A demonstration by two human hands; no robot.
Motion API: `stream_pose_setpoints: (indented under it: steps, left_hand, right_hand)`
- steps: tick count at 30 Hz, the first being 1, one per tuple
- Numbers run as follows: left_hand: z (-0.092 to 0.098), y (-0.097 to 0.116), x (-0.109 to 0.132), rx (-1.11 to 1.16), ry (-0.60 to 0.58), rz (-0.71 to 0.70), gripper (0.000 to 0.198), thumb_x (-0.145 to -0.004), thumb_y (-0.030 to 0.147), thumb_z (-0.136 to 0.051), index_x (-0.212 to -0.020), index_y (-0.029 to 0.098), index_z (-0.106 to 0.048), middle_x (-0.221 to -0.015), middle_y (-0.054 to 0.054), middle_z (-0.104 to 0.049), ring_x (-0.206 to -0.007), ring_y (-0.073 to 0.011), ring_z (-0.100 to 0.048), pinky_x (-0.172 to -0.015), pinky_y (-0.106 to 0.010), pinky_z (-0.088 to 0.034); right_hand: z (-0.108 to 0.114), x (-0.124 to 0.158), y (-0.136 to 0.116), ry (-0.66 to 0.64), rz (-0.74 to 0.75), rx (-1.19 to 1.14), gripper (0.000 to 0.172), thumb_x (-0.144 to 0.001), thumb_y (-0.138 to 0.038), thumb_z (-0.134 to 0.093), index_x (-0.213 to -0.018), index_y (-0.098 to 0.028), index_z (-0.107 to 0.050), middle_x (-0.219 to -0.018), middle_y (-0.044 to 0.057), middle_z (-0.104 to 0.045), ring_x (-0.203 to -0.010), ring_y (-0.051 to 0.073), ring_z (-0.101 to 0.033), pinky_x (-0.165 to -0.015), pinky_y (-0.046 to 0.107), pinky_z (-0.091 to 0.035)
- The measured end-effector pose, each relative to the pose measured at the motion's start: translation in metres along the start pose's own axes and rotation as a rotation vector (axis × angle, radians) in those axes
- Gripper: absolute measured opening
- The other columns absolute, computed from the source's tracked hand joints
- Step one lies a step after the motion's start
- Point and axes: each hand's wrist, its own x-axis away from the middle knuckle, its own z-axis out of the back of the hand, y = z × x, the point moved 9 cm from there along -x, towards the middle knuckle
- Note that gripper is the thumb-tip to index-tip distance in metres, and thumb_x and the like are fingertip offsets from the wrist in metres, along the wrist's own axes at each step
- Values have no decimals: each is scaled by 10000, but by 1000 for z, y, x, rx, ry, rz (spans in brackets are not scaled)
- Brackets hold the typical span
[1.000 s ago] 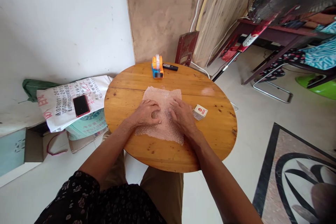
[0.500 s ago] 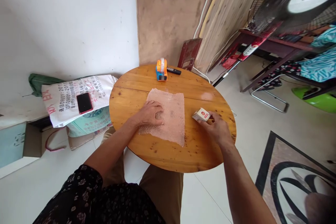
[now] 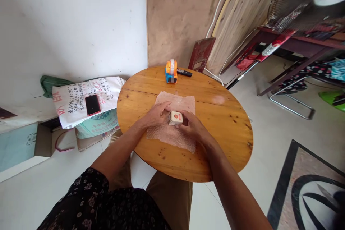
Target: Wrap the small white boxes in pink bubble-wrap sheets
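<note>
A small white box (image 3: 175,118) with a red mark on top is over the middle of a sheet of bubble wrap (image 3: 172,138). My right hand (image 3: 192,125) grips the box from its right side, thumb in front and fingers behind. Just left of the box is my left hand (image 3: 157,115), its fingers apart and its palm low over the wrap; whether it touches the box I cannot tell. The wrap lies flat on a round wooden table (image 3: 223,125).
At the table's back stand an orange and blue tape dispenser (image 3: 171,72) and a black remote-like object (image 3: 184,73). Left of the table, a phone (image 3: 93,105) lies on a white sack (image 3: 72,111). A standing fan (image 3: 296,3) is at the right.
My right hand has carried the box leftward from the bare table to over the bubble wrap. My left hand stays on the left, its fingers now close to the box.
</note>
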Motion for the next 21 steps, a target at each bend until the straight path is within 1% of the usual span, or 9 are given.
stream_pose_setpoints:
  steps: [3,6,9,13,16,21]
  left_hand:
    - [0,0,0,3,-1,22,602,-781,112,-470,-1382,132,-482,-1158,-116,-702,-1091,-236,-623,-1031,-448,-451]
    - [1,1,1,-4,0,29,578,-795,116,-471,-1372,114,-494,-1146,-119,-707,-1102,-242,-615,-1043,-458,-440]
    - [2,2,1,-25,-3,24,590,-770,98,-475,-1357,132,-512,-1145,-101,-710,-1110,-241,-611,-1047,-447,-436]
    - [1,2,0,-61,-15,11,588,-743,84,-476,-1324,144,-545,-1148,-90,-715,-1110,-247,-608,-1041,-448,-434]
    - [1,2,0,-58,-17,23,560,-767,100,-473,-1320,137,-550,-1152,-103,-713,-1095,-246,-615,-1024,-446,-446]
    - [2,3,0,-63,-12,10,532,-784,115,-476,-1309,128,-564,-1153,-121,-709,-1094,-255,-619,-1022,-456,-448]
  right_hand:
    - [-4,4,7,1,-1,-8,614,-732,-277,-682,-1329,-224,-548,-1260,114,-665,-1127,300,-629,-956,484,-498]
    - [-1,9,1,-3,9,-52,628,-750,-301,-688,-1353,-244,-524,-1286,107,-653,-1143,289,-627,-965,470,-500]
    - [2,10,-7,17,10,-44,544,-755,-298,-680,-1286,-240,-575,-1239,97,-681,-1102,286,-646,-948,458,-508]
    - [1,10,-5,50,-54,-65,409,-751,-277,-668,-1153,-213,-625,-1094,86,-731,-952,258,-689,-853,412,-541]
    - [1,11,-3,64,-77,-72,387,-751,-295,-677,-1127,-223,-619,-1060,79,-736,-935,254,-689,-832,407,-546]
    - [1,11,-3,43,-45,-24,398,-756,-311,-679,-1138,-221,-612,-1107,90,-724,-982,268,-676,-876,427,-526]
